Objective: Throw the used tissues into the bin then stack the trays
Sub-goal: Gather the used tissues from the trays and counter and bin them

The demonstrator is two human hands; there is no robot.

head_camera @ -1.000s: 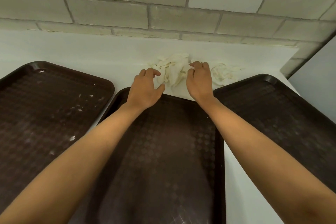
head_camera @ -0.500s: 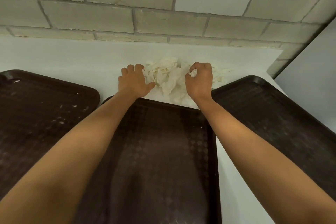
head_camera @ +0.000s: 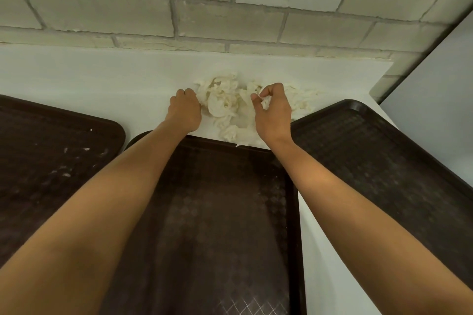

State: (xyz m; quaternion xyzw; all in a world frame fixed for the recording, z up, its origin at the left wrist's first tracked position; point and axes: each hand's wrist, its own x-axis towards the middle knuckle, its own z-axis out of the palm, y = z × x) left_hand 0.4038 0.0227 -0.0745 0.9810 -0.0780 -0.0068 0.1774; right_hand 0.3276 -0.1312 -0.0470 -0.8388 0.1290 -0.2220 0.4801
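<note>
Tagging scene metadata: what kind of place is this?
Probably a canteen or food-court clearing counter: brown cafeteria-style trays lie side by side on a white counter, with a heap of used tissues against a bare block wall.

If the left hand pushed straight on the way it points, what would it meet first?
The tissue pile. The left hand points forward and slightly right, with its knuckles at the pile's left edge. Whether they touch it is unclear.
</note>
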